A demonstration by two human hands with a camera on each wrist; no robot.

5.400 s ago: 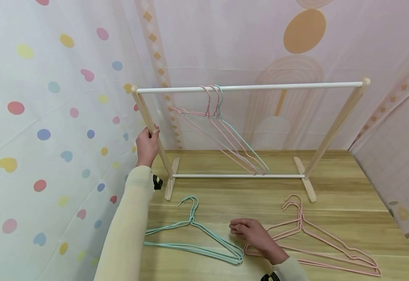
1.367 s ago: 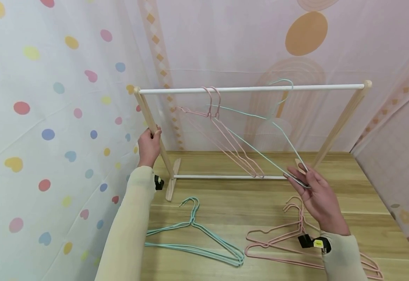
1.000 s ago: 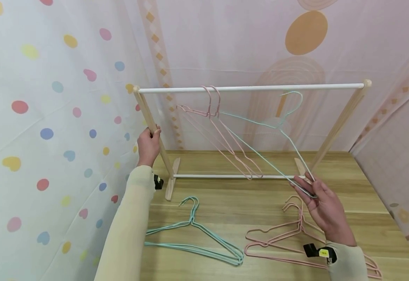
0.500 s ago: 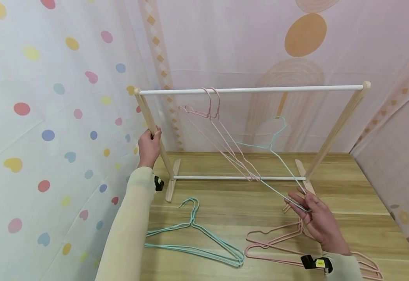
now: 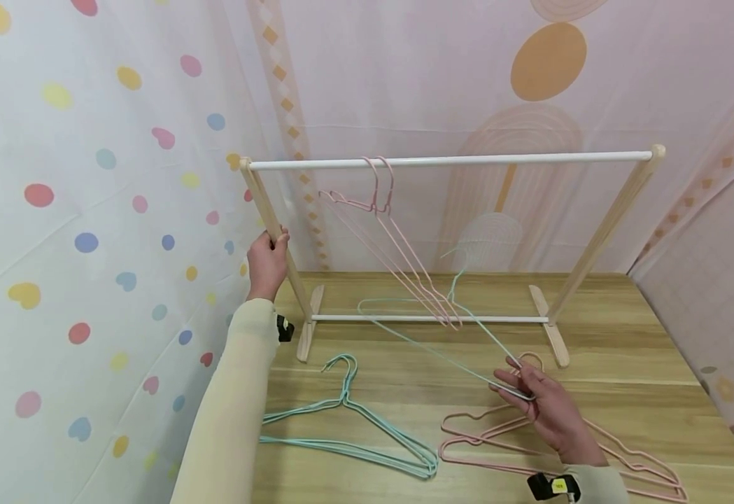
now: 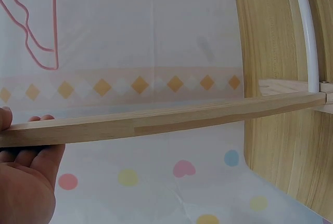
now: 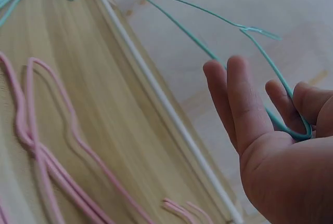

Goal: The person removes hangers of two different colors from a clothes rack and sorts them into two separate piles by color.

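Note:
My left hand (image 5: 268,262) grips the left wooden post (image 6: 156,121) of a small clothes rack. By one end corner, my right hand (image 5: 549,406) holds a mint-green wire hanger (image 7: 182,26), pinched between thumb and fingers. That hanger is off the rail, tilted, its hook pointing away in front of the rack. Two pink hangers (image 5: 409,245) hang by their hooks from the white top rail (image 5: 499,159). On the table lie a stack of mint-green hangers (image 5: 379,420) at the middle left and pink hangers (image 5: 631,448) at the right, partly covered by my right hand.
A white lower bar (image 5: 367,318) joins the rack's wooden feet (image 5: 555,339), which stand on the wood-grain table (image 5: 392,374). Patterned cloth (image 5: 121,210) hangs close on the left, behind and on the right.
The mint-green hanger hung on the rail beside the pink ones; my right hand has taken it off and lowered it toward the table. My left hand stays on the post.

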